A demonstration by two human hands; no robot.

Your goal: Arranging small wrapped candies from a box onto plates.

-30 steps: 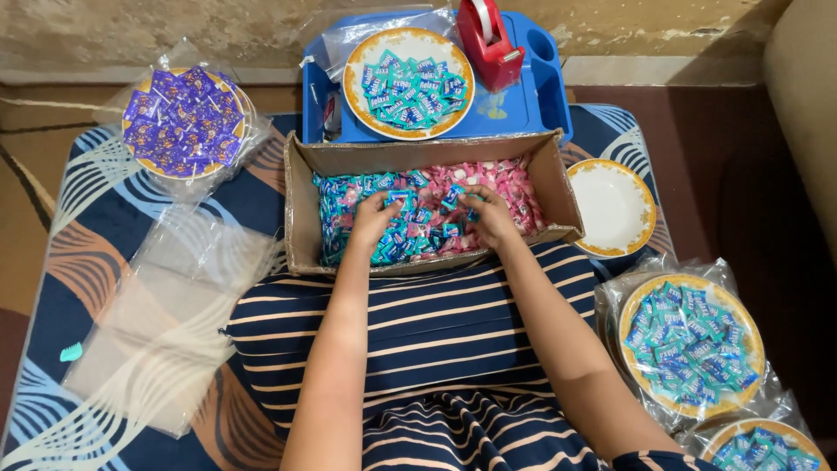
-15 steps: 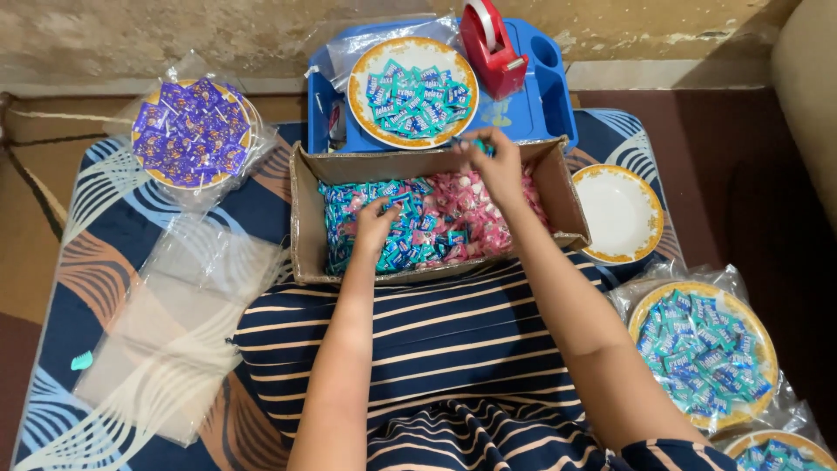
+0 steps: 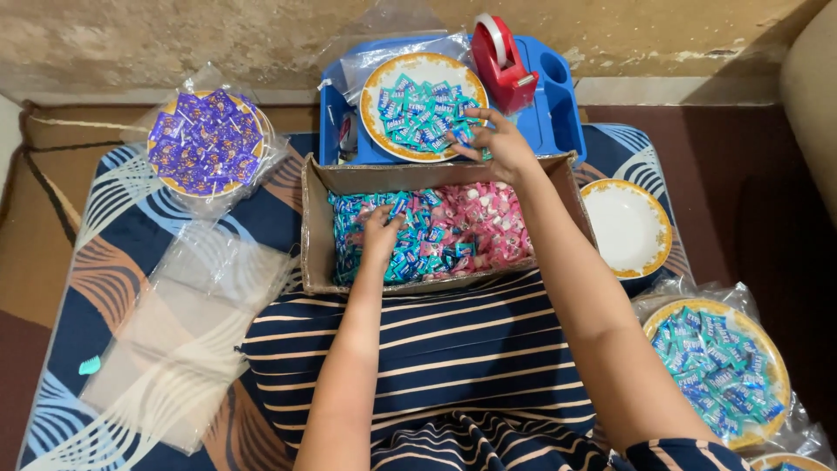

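Note:
A cardboard box (image 3: 316,218) rests against my lap, filled with teal wrapped candies on the left and pink ones (image 3: 484,222) on the right. My left hand (image 3: 381,234) lies palm down on the teal candies (image 3: 418,249), fingers curled into them. My right hand (image 3: 490,141) reaches past the box's far wall to a gold-rimmed plate of teal candies (image 3: 410,105), its fingers pinching candies at the plate's near right edge. That plate sits on a blue tray (image 3: 558,122).
A red tape dispenser (image 3: 501,59) stands on the tray. A bagged plate of purple candies (image 3: 205,141) lies far left, clear plastic bags (image 3: 183,340) near left, an empty white plate (image 3: 626,228) right, a bagged plate of teal candies (image 3: 719,371) near right.
My right hand left the box and moved forward to the plate on the blue tray. My left hand stayed on the teal candies in the box.

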